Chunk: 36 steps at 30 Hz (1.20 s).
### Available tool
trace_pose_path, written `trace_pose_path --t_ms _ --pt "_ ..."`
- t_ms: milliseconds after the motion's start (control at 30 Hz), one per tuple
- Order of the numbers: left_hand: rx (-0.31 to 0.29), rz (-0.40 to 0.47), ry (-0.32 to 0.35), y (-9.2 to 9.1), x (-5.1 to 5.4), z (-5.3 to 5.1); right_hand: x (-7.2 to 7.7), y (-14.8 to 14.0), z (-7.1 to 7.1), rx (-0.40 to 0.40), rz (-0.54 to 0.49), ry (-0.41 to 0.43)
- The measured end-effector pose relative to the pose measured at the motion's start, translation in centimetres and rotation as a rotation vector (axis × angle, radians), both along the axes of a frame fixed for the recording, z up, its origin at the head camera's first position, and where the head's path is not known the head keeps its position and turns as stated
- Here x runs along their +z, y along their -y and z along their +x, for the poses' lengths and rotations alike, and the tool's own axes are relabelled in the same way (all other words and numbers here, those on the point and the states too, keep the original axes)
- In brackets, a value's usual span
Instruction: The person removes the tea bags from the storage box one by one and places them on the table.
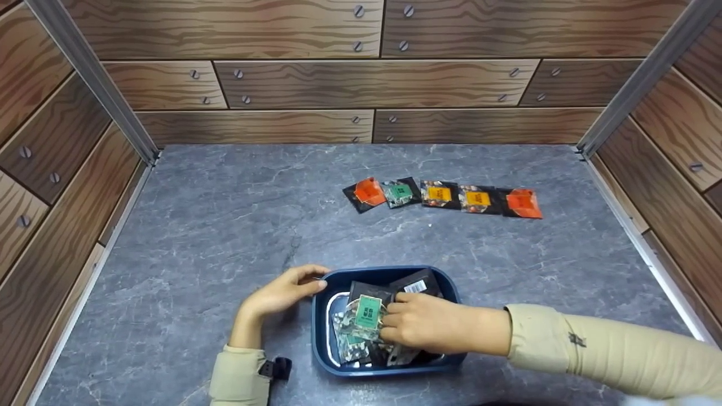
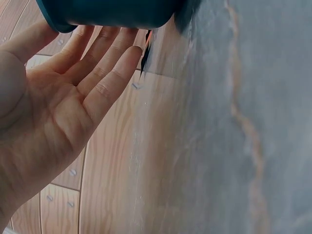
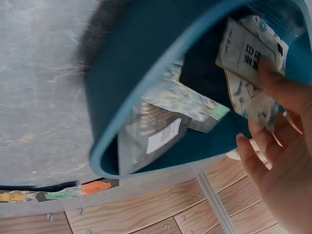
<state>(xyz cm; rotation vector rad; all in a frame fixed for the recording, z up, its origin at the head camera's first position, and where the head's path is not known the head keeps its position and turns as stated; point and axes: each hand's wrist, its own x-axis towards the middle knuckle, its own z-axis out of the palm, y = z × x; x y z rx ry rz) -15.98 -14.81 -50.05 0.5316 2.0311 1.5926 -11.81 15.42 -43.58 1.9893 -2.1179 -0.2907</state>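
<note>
A dark blue plastic bin (image 1: pixel 317 338) holds several tea sachets, some with green labels. Reaching inside, my right hand (image 1: pixel 420 322) pinches a tea sachet (image 1: pixel 368 312) by its edge; its label looks green in the head view. The right wrist view shows the thumb (image 3: pixel 275 80) over a pale label with dark characters, fingers behind. A black sachet with a white barcode patch (image 1: pixel 415 286) leans at the bin's back right. At the bin's left rim, my left hand (image 1: pixel 287 290) touches with thumb and fingertips, fingers nearly straight in the left wrist view.
Beyond the bin, a row of sachets lies across the grey marbled table (image 1: pixel 225 225): orange (image 1: pixel 369 192), green (image 1: pixel 401 193), two yellow-labelled (image 1: pixel 439 194), then another orange (image 1: pixel 523 203). Wood-patterned walls (image 1: pixel 293 84) with metal corner posts enclose the table on three sides.
</note>
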Motion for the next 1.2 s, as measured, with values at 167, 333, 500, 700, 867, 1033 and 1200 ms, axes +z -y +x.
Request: trace_pose_path --t_ms 167,333,500,700,867,1033,1200 --pt "0.000 0.005 0.000 0.0 0.0 0.0 1.1 0.4 -0.3 -0.027 -0.019 0.162" --pt "0.004 -0.012 -0.011 0.1 0.1 0.1 2.2 0.5 -1.2 -0.055 -0.069 0.351" --pt "0.004 -0.022 -0.018 0.2 0.0 0.1 3.1 0.7 -2.4 -0.138 -0.045 0.521" --pt "0.002 -0.017 -0.010 0.2 0.1 0.1 4.3 0.8 -4.6 -0.326 -0.049 0.728" --pt "-0.002 -0.004 0.002 0.2 0.1 0.1 4.6 0.6 -7.0 -0.420 -0.153 0.837" --pt "-0.012 0.002 -0.011 0.1 0.0 0.0 4.2 -0.3 -10.0 -0.475 -0.280 0.884" --pt "-0.008 0.001 -0.009 0.1 -0.2 -0.1 3.0 -1.3 -13.2 -0.594 -0.366 0.898"
